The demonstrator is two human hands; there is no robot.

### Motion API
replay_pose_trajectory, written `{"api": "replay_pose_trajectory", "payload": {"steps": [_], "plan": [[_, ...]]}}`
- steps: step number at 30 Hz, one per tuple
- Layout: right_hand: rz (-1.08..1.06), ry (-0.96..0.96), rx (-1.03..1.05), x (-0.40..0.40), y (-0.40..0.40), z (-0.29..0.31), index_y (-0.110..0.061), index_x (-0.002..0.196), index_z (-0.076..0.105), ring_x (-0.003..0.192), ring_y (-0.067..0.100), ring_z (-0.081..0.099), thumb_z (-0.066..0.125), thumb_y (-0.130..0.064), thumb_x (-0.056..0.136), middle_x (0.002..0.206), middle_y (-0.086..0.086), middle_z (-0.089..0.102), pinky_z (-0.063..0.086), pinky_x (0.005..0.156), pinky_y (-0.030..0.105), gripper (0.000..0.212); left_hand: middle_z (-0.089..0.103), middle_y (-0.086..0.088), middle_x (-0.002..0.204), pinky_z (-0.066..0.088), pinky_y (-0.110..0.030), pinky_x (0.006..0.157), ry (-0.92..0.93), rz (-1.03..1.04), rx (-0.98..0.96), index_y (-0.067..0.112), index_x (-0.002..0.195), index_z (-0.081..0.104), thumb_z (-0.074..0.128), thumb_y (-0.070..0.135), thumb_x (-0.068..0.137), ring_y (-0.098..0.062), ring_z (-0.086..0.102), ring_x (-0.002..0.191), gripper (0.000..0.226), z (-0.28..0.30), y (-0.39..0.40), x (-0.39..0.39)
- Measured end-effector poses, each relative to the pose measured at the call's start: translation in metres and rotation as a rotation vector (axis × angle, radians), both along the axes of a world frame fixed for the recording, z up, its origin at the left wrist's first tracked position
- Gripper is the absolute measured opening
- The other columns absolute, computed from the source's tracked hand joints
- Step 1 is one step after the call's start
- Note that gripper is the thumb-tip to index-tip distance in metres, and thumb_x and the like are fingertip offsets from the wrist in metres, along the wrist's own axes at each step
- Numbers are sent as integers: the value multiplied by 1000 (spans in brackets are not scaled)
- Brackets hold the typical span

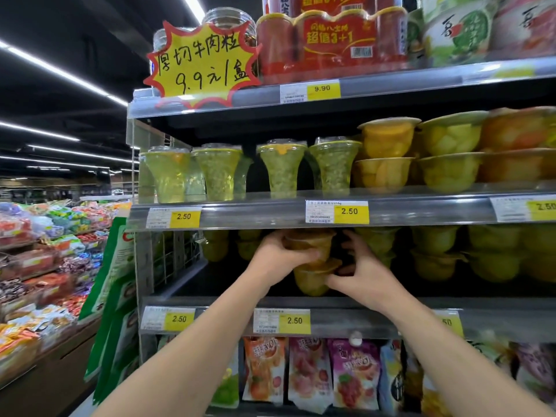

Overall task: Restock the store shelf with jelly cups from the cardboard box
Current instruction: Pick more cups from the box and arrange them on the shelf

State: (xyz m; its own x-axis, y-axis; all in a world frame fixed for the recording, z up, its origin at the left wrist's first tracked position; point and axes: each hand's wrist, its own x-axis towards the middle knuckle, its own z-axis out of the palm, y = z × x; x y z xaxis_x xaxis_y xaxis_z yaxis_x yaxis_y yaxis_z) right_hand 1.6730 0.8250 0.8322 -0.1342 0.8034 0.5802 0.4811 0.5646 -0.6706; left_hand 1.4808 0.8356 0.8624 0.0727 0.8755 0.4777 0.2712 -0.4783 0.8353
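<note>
Two hands (278, 257) (365, 276) gripping stacked jelly cups (313, 266) (crowded shelf (376, 302))

Both arms reach forward; left hand (278, 260) and right hand (365, 273) fingers curled, gripping.

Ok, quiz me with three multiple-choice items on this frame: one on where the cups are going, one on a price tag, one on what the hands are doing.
1. Where are the two stacked jelly cups?
A. top shelf
B. third shelf down, below the tall cups
C. bottom row with the pouches

2. What price shows on the yellow tag directly above the hands?
A. 9.90
B. 5.00
C. 2.50

3. What are the hands doing?
A. both hold the stack
B. only one touches it
C. both hang empty

Answers:
1 B, the stack sits under the shelf of tall green cups.
2 C, the tag reads 2.50.
3 A, the left hand grips the upper cup and the right hand the lower.
</note>
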Motion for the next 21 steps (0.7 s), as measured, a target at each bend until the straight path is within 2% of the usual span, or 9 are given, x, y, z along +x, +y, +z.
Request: {"api": "replay_pose_trajectory", "payload": {"steps": [3,5,7,11,15,18,21], "plan": [[5,20,19,-1,1,2,-41,145,27,97,8,66,78,-44,57,120,-21,52,56,90,37,102,74,10,110,53,-37,99,35,-29,5,28,114,66,89,37,58,-8,68,104,61,2,-2,-3],[3,17,50,-3,0,2,-44,143,28,104,12,64,79,-43,57,119,-23,50,55,92,36,99,71,11,115,52,-37,101,63,-30,5,31,118,63,88,42,61,-8,66,108,64,1,-5,-6],[5,45,78,-3,-3,1,-45,141,31,111,12,61,85,-34,66,119,-25,49,53,93,29,93,67,14,120,51,-33,101,81,10,40,36,126,58,84,49,65,-6,62,114,68,-2,-10,-9],[-36,67,107,-2,-14,-2,-48,144,34,105,-3,56,81,-34,77,126,-17,51,40,80,6,82,62,11,129,51,-29,100,110,56,169,35,143,45,79,32,82,-4,59,119,71,-16,-19,-21],[-113,58,145,-8,-18,-5,-42,142,42,94,-1,61,78,-31,82,123,-14,56,40,70,0,71,61,5,132,55,-32,97,189,47,193,33,151,37,79,25,84,-9,62,118,79,-24,-18,-24],[-153,74,166,-11,-16,-5,-38,141,45,90,1,62,78,-29,82,117,-12,59,42,73,4,68,66,6,122,58,-40,92,167,51,189,37,148,38,79,26,84,-11,65,111,77,-27,-9,-21],[-168,56,151,-13,-10,-3,-36,143,44,99,13,64,78,-27,83,116,-11,59,47,87,21,69,69,6,111,60,-43,86,142,53,151,40,147,38,80,27,82,-11,67,105,78,-28,2,-18]]}}
